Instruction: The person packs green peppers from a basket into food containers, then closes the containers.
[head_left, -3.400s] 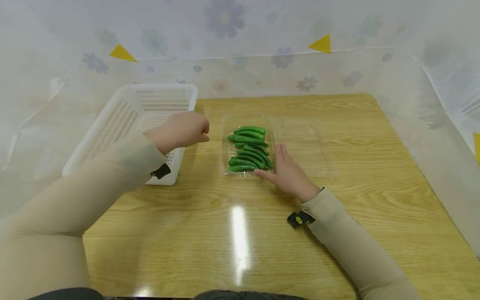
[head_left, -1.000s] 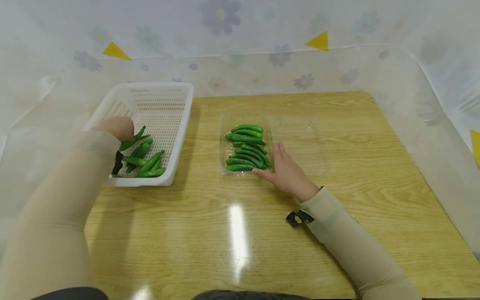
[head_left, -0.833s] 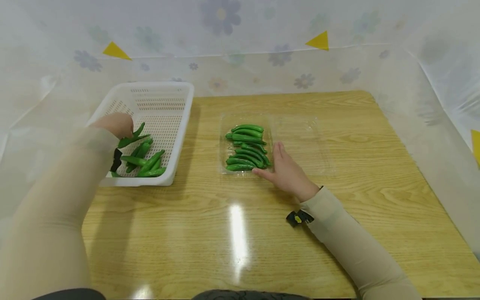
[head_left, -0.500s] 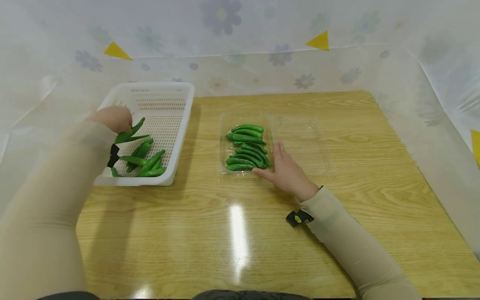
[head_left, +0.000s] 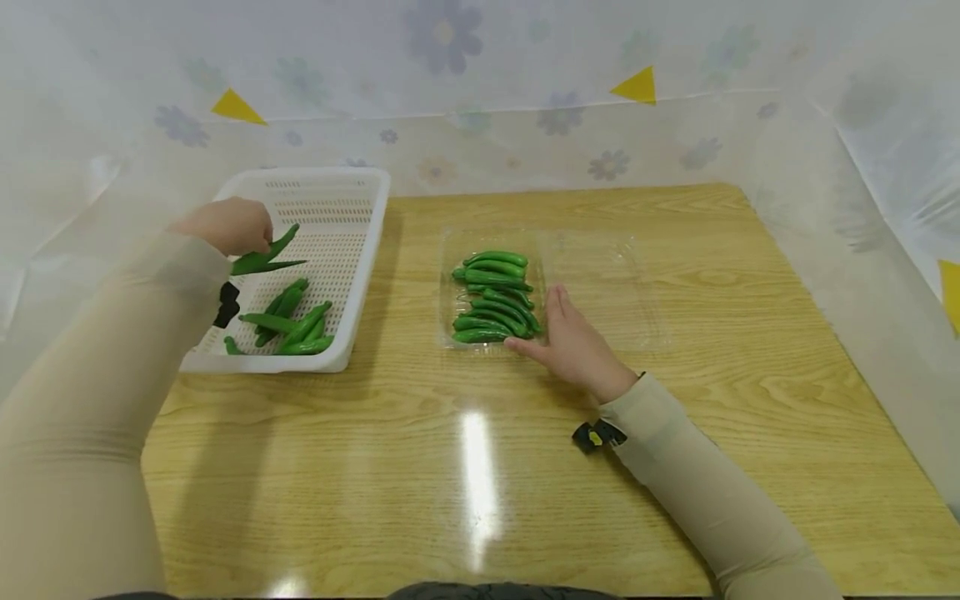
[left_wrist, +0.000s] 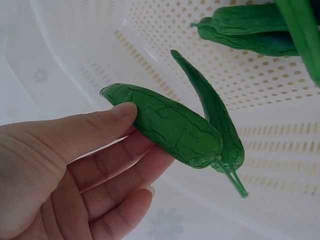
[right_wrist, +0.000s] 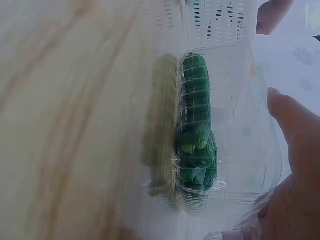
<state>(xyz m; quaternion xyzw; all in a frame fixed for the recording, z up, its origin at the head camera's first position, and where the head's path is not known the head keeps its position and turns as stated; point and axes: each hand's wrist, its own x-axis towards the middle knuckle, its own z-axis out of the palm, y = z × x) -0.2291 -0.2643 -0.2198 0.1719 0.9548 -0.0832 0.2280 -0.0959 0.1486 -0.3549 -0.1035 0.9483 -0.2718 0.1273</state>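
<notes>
In the head view my left hand [head_left: 232, 227] is over the white basket, pinching two green peppers [head_left: 262, 260]. The left wrist view shows the thumb pressing a wrinkled green pepper [left_wrist: 167, 125] against the fingers, with a second pepper [left_wrist: 212, 107] angled behind it. My right hand [head_left: 577, 346] rests at the near right corner of a clear plastic clamshell box [head_left: 446, 250], fingers straight along its side and thumb at the front edge. Inside the box lies a column of several green peppers [head_left: 495, 305]. The right wrist view shows the thumb [right_wrist: 287, 110] against the box wall [right_wrist: 240, 100].
The white perforated basket [head_left: 378, 217] stands at the left, with several loose peppers [head_left: 300, 325] near its front wall. The clamshell's clear lid [head_left: 607, 292] lies opened out to the right on the wooden table [head_left: 675, 467]. Patterned sheeting [head_left: 525, 142] surrounds the table.
My left hand has gone from beside the box into the basket and taken hold of two peppers. Lately it has raised them toward the basket's back. The right hand has stayed put.
</notes>
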